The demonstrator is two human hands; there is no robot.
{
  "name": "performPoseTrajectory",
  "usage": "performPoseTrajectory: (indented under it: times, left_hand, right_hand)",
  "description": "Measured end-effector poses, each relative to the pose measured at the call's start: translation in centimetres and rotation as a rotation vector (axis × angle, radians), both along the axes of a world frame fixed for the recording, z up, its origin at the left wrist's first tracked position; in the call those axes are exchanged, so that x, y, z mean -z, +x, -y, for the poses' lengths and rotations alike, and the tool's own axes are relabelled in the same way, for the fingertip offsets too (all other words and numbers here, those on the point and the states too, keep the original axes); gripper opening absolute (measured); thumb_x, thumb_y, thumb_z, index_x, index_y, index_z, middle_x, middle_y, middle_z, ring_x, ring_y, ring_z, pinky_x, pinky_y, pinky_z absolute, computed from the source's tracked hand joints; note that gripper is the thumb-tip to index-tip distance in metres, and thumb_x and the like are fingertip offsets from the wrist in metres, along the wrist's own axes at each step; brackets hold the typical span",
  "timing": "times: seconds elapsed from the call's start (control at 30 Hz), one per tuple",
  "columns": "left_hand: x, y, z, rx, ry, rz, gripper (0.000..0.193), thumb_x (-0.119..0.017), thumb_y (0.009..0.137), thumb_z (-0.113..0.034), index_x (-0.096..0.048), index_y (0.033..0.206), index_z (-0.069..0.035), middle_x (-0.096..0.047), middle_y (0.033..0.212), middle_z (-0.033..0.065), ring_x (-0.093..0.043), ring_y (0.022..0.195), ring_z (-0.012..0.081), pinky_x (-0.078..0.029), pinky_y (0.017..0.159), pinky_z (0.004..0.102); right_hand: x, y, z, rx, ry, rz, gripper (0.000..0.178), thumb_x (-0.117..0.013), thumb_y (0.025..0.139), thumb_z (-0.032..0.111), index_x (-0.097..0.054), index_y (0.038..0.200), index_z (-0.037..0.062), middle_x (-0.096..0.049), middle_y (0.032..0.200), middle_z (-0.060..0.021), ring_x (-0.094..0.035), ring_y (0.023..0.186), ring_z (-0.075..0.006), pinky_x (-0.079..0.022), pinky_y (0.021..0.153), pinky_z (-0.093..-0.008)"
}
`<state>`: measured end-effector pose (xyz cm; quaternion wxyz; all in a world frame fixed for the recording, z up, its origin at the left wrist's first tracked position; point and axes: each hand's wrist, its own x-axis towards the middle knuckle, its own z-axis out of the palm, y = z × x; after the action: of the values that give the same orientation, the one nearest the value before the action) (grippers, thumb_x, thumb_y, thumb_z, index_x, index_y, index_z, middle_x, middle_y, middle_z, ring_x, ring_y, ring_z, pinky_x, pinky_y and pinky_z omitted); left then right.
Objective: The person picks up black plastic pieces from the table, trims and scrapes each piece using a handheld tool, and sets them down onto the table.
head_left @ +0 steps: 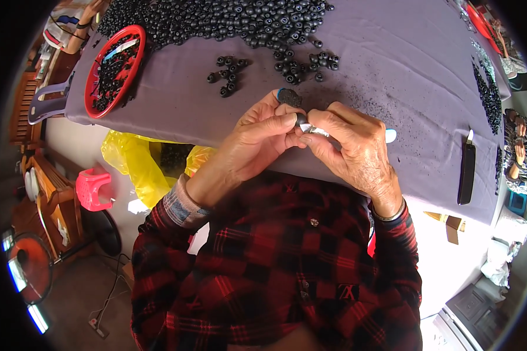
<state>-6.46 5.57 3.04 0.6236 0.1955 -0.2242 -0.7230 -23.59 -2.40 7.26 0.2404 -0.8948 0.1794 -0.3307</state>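
My left hand (257, 131) pinches a small, round black part (300, 119) between thumb and fingers, just in front of my chest. One of its fingers wears a black, blue-edged finger cover (289, 97). My right hand (354, 143) is closed around a small knife, whose shiny blade (317, 131) meets the black part. What looks like the knife's pale blue end (390, 136) sticks out beyond the right hand. Beyond the hands, several similar black parts (225, 76) lie in loose clusters, in front of a large heap (234, 23) of them.
A red basin (89, 96) holding black scraps stands at the left on the purple-grey cloth (357, 47). Black crumbs (369, 102) are scattered near my right hand. A black-handled cutter (466, 172) lies at the right. A yellow bag (134, 167) hangs below the table edge. Other people work at both sides.
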Motion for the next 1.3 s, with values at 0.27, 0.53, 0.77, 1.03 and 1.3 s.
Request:
performPoseTrajectory:
  times: [0.27, 0.53, 0.77, 1.03, 1.3]
  left_hand:
    - [0.5, -0.1, 0.0, 0.018, 0.030, 0.005, 0.017, -0.057, 0.094, -0.010, -0.048, 0.108, -0.010, -0.059, 0.101, 0.0003, -0.056, 0.092, 0.0107, -0.046, 0.079, 0.0286]
    - [0.0, 0.1, 0.3, -0.011, 0.060, 0.062, 0.025, -0.063, 0.091, -0.013, -0.050, 0.112, -0.008, -0.060, 0.091, 0.0013, -0.057, 0.086, 0.0118, -0.046, 0.077, 0.0274]
    - [1.4, -1.5, -1.1, 0.086, 0.164, 0.115, 0.030, -0.063, 0.088, -0.008, -0.049, 0.115, -0.009, -0.064, 0.099, 0.0068, -0.061, 0.088, 0.0163, -0.052, 0.079, 0.0328]
    - [0.3, -1.4, 0.0, -0.008, 0.160, 0.065, 0.022, -0.060, 0.090, -0.003, -0.047, 0.107, -0.009, -0.062, 0.094, 0.0032, -0.063, 0.086, 0.0145, -0.056, 0.077, 0.0325]
    - [0.5, 0.8, -1.3, 0.219, 0.167, 0.119, 0.040, -0.064, 0.085, -0.003, -0.047, 0.120, -0.008, -0.060, 0.099, 0.0089, -0.064, 0.089, 0.0189, -0.055, 0.072, 0.0331]
  right_hand:
    - [0.0, -0.3, 0.2, -0.009, -0.052, -0.055, 0.023, -0.076, 0.067, 0.005, -0.065, 0.087, 0.0075, -0.057, 0.069, -0.0044, -0.056, 0.055, -0.0221, -0.046, 0.049, -0.0327]
    - [1.0, 0.1, 0.1, -0.053, 0.139, 0.038, 0.014, -0.073, 0.079, 0.006, -0.064, 0.090, 0.0052, -0.061, 0.072, -0.0058, -0.060, 0.060, -0.0193, -0.048, 0.054, -0.0312]
    - [-0.1, -1.0, 2.3, 0.339, 0.405, 0.123, 0.014, -0.061, 0.093, 0.017, -0.064, 0.094, 0.0033, -0.054, 0.074, 0.0035, -0.045, 0.066, -0.0048, -0.040, 0.059, -0.0203]
    - [0.4, 0.2, -0.5, -0.002, 0.301, 0.043, 0.026, -0.078, 0.070, 0.001, -0.066, 0.093, 0.0039, -0.057, 0.075, -0.0015, -0.055, 0.066, -0.0105, -0.045, 0.059, -0.0246]
    - [-0.7, 0.1, -0.5, -0.117, 0.489, -0.005, 0.009, -0.074, 0.077, 0.005, -0.066, 0.081, 0.0025, -0.059, 0.069, -0.0048, -0.058, 0.062, -0.0154, -0.045, 0.057, -0.0286]
